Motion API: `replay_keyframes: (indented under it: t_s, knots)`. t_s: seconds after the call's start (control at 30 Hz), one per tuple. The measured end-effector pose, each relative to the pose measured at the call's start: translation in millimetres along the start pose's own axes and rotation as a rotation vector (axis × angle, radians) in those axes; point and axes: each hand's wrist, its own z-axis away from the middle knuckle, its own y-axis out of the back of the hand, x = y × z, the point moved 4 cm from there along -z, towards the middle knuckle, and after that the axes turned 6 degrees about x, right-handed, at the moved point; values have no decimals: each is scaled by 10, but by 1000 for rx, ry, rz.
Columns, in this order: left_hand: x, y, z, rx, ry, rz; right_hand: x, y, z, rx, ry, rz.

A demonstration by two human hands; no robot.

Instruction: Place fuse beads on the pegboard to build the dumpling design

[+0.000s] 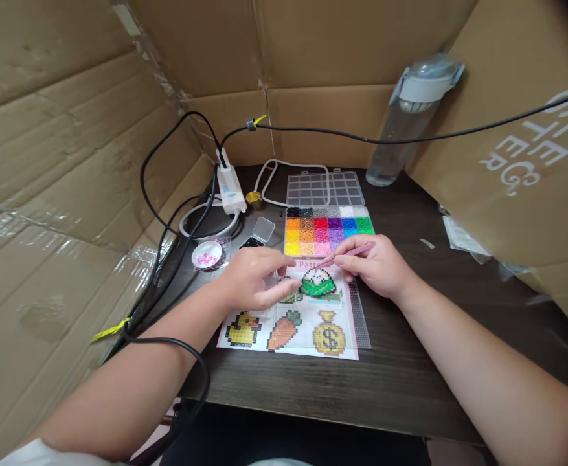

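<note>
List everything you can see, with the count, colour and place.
Bead picture: one, mainly green, on the pattern sheet
Pattern sheet: one, white, centre
Pegboards: at least two, clear, by the sheet and dish
Bead box: one, multicoloured beads, behind the sheet
Divided lid: one, clear, behind the box
Small case: one, clear, black beads, left of the box
Dish: one, white, pink beads, left
Power strip: one, white, back left
Cables: several, black and white, left and back
Bottle: one, clear, back right
Table: one, dark, underneath
Cardboard: several panels, brown, around
Tweezers: one, pink, right hand
Hands: two, bare, over the sheet
</note>
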Motion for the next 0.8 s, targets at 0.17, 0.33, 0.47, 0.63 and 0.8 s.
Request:
replay_keyframes:
  t_s: [0.17, 0.33, 0.47, 0.63, 0.8]
  knots:
    - [17, -2, -1, 24, -9, 1, -16, -44, 25, -44, -49, 111]
    - [10, -3, 10, 35, -13, 11, -8, -46, 10, -55, -59, 145]
    - [7, 5, 6, 39, -19, 18, -4, -41, 8, -51, -64, 163]
    - [21, 16, -9, 62, -37, 26, 5, -46, 14, -49, -83, 157]
    - [35, 25, -25, 67, -39, 9, 14, -14, 10, -21, -71, 106]
